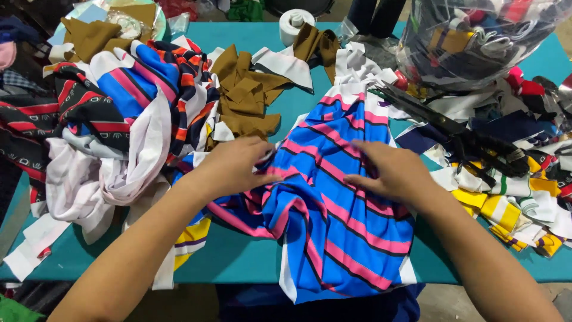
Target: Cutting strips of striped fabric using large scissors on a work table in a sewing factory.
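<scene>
Both forearms reach up from the bottom of the frame; left hand (235, 164) and right hand (393, 173) lie flat, fingers spread, apart on the blue-and-pink striped fabric (333, 226) at centre on the teal counter (238, 262); pressing outward evenly should smooth it best

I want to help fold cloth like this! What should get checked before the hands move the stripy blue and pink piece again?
1. Both hands on the cloth: left hand and right hand rest flat on the blue and pink striped fabric. Ok.
2. Fabric lies flat: bunched near the left hand. Not ok.
3. Fabric fully on the teal table: its lower end hangs over the near edge. Not ok.
4. Space beside it: brown scraps and black straps lie close. Not ok.
5. Anything caught underneath: cannot tell.
</scene>
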